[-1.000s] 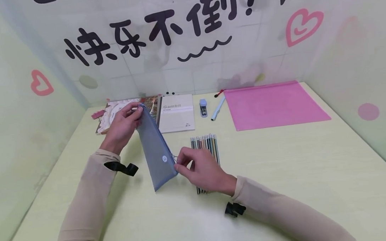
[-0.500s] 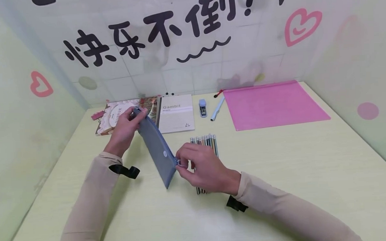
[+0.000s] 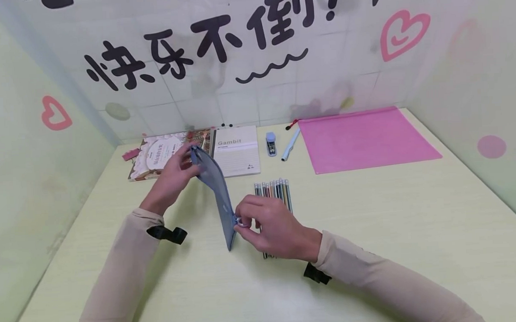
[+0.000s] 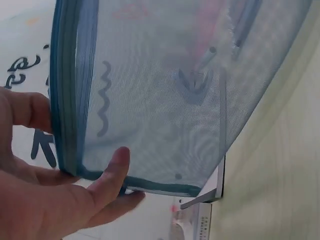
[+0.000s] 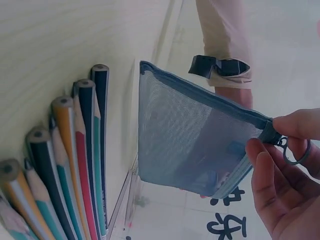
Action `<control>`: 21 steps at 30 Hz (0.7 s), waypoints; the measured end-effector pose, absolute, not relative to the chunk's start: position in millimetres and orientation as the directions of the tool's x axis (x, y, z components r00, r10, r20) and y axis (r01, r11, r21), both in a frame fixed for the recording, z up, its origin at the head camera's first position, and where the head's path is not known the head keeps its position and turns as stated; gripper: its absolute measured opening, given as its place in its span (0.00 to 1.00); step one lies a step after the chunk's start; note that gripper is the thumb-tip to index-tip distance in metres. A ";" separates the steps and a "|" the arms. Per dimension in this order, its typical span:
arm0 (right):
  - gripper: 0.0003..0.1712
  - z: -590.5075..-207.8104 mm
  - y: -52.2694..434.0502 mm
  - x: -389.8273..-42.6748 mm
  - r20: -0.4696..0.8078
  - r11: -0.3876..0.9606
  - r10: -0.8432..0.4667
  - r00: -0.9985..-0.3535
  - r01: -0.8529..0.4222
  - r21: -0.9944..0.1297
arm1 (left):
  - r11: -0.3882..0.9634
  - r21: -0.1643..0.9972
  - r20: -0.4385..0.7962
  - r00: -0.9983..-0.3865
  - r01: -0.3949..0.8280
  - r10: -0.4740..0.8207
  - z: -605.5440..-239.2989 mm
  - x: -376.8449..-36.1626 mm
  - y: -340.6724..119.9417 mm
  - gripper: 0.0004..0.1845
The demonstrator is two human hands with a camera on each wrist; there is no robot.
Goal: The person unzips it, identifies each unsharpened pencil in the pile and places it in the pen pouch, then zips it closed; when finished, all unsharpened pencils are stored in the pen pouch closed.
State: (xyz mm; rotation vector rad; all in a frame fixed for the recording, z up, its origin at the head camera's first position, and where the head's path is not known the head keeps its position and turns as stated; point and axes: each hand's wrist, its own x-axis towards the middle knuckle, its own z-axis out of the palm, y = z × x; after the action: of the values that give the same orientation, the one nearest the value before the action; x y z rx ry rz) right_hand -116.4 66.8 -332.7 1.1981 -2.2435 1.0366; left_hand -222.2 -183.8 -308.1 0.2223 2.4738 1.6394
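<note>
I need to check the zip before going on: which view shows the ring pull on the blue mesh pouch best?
The right wrist view: the ring pull hangs clear at the blue mesh pouch corner beside the right hand. The head view shows it small, half hidden by fingers. The left wrist view shows only mesh.

A study desk (walled, decorated) with notebook (image 3: 236,152), pencils (image 3: 273,191), pink folder (image 3: 364,140).

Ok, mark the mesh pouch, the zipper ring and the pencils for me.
mesh pouch (image 3: 218,191), head view, on the blue mesh side.
zipper ring (image 5: 296,152), right wrist view, on the ring's rim.
pencils (image 3: 280,191), head view, on the row's far ends.
</note>
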 end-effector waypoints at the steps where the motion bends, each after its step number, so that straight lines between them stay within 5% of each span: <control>1: 0.13 -333.0 66.9 -116.0 0.628 0.361 -0.537 -0.564 -0.826 -0.433 | 0.434 0.899 -0.037 -0.978 0.057 0.205 -309.1 -217.8 -182.4 0.44; 6: 0.13 -334.6 68.0 -113.8 0.609 0.377 -0.527 -0.593 -0.805 -0.458 | 0.663 0.724 0.115 -0.982 0.188 0.152 -315.1 -192.7 -170.6 0.48; 13: 0.13 -333.5 70.3 -115.7 0.497 0.366 -0.619 -0.608 -0.784 -0.502 | 0.673 0.690 0.255 -0.959 0.268 0.120 -313.8 -181.3 -162.2 0.20; 18: 0.07 -333.3 75.2 -125.2 0.304 0.356 -0.722 -0.622 -0.711 -0.607 | 0.727 0.617 0.273 -0.948 0.302 0.163 -312.5 -181.6 -162.9 0.16; 21: 0.12 -332.6 76.9 -134.0 0.204 0.328 -0.739 -0.642 -0.608 -0.723 | 0.764 0.557 0.272 -0.941 0.326 0.203 -312.6 -181.8 -160.3 0.16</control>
State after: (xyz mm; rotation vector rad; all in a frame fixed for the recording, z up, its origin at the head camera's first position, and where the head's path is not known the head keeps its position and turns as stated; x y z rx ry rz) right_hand -134.0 76.9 -332.6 1.3769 -2.6877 1.3398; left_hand -181.8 -160.3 -312.6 0.4747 3.1329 1.0499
